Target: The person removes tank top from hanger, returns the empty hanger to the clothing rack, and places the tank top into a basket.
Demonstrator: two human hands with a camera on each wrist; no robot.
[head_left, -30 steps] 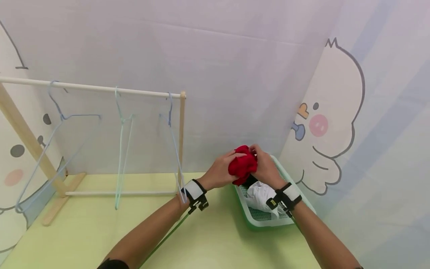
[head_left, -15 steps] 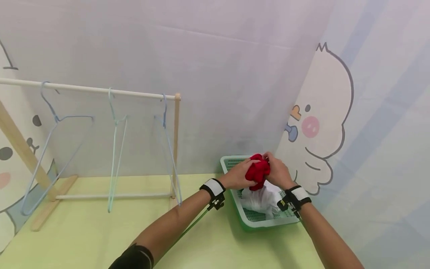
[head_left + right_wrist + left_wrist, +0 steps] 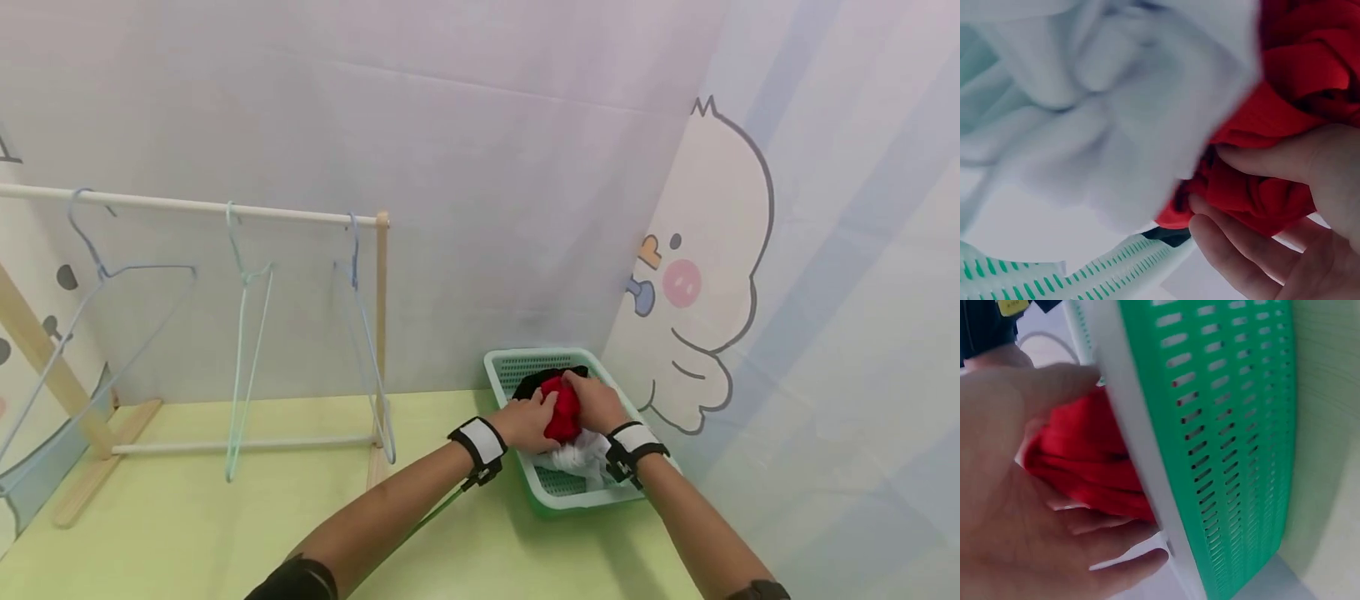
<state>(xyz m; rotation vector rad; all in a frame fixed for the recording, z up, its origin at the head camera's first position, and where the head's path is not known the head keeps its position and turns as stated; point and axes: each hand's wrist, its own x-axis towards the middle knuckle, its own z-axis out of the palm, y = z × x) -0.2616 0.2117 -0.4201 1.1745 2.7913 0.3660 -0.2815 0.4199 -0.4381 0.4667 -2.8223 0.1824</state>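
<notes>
A bunched red cloth lies between my two hands inside the green plastic basket. My left hand holds it from the left, thumb on one side and fingers on the other; in the left wrist view the red folds show beside the basket wall. On the right, my right hand pinches the cloth between thumb and fingers, as the right wrist view shows at the red folds. White cloth lies crumpled toward the basket's near end, and black cloth shows behind the red one.
To the left stands a wooden rack with a white rail. A blue hanger, a mint hanger and another blue hanger hang from it. A pale curtain rises behind the yellow-green tabletop.
Both hands have lowered the red cloth from above the basket into it, where it sits among the white and black cloth. The head view has shifted slightly to the right.
</notes>
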